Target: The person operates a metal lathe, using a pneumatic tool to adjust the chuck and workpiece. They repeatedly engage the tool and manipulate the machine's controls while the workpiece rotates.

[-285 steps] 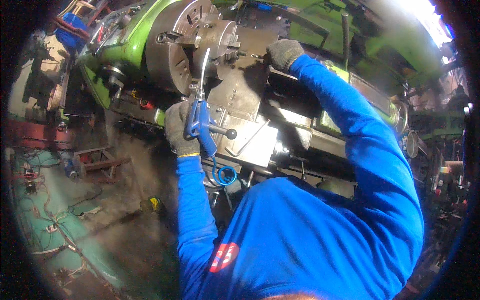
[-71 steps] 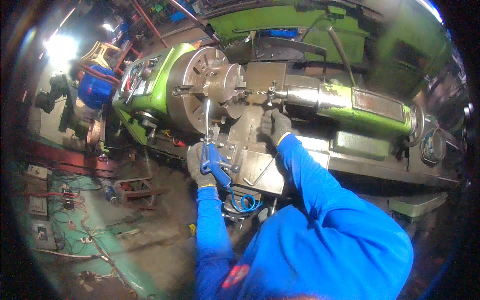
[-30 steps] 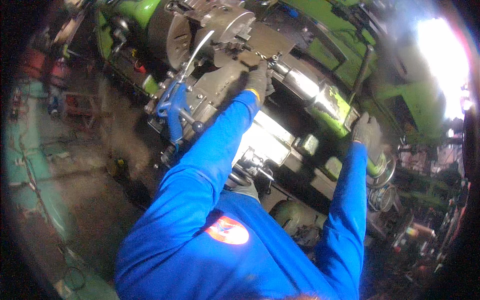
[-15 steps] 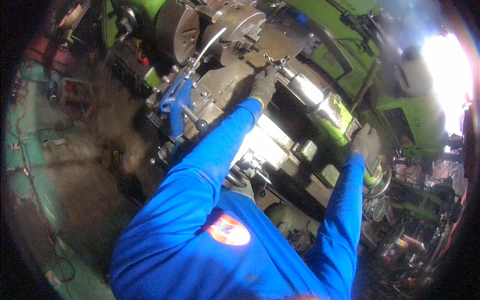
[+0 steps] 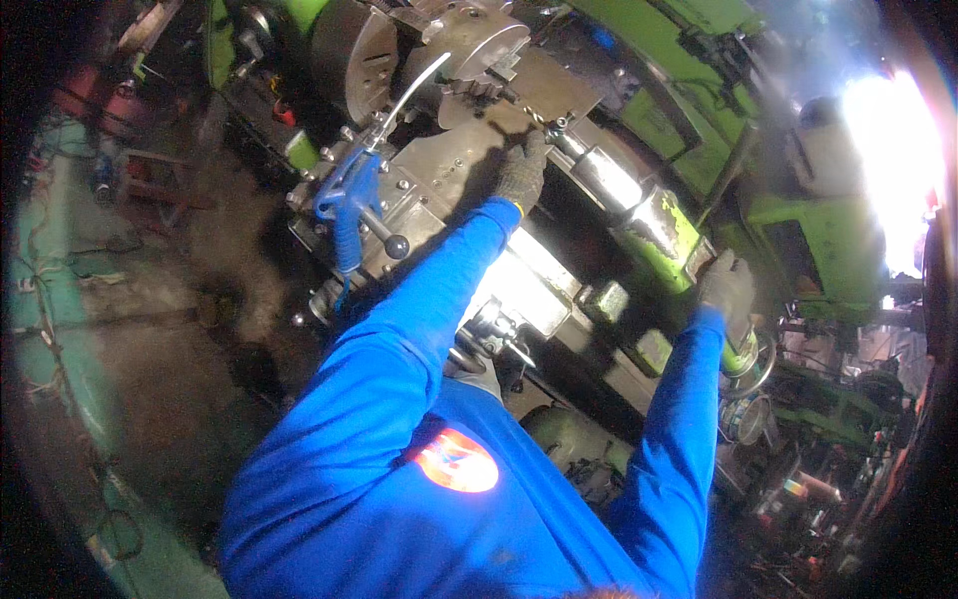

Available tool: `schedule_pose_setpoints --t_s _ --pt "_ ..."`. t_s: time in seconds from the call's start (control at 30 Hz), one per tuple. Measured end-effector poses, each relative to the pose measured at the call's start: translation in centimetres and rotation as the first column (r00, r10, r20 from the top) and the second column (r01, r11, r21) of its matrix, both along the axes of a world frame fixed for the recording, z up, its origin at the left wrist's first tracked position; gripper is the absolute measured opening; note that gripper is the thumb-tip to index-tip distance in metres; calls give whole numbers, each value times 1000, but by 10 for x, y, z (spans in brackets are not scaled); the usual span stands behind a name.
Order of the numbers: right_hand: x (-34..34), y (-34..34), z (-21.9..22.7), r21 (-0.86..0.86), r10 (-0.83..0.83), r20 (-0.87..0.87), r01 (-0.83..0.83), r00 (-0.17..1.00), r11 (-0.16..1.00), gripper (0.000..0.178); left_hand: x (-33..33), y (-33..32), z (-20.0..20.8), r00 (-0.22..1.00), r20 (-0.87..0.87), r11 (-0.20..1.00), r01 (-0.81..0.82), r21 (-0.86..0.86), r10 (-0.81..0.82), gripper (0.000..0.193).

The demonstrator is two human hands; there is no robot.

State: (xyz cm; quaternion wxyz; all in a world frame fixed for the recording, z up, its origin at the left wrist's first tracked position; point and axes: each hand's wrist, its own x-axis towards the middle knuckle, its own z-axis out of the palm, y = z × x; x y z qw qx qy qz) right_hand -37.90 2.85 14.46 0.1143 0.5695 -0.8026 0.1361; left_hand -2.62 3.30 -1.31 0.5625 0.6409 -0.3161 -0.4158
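Two gloved hands are spread along the lathe's long axis: the left hand point(image 5: 522, 172) is laid open-fingered by the chuck point(image 5: 469, 45), the right hand point(image 5: 731, 290) is closed on a green tailstock lever point(image 5: 740, 351).

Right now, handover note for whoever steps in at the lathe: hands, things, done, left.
Left hand, gloved, rests on the grey carriage by the drill bit near the chuck.
Right hand, gloved, grips the green tailstock end by the handwheel.
Blue air gun lies on the carriage, unheld.
Done: air gun put down.
Left: the bit has not reached the chuck, as far as this view shows.
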Motion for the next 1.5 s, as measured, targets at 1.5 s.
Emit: schedule_pose_setpoints --t_s 1.5 --pt "6 6 4 -5 -20 15 20 1000 1000 56 4 1 -4 811 -578 981 -25 -190 -92 40"
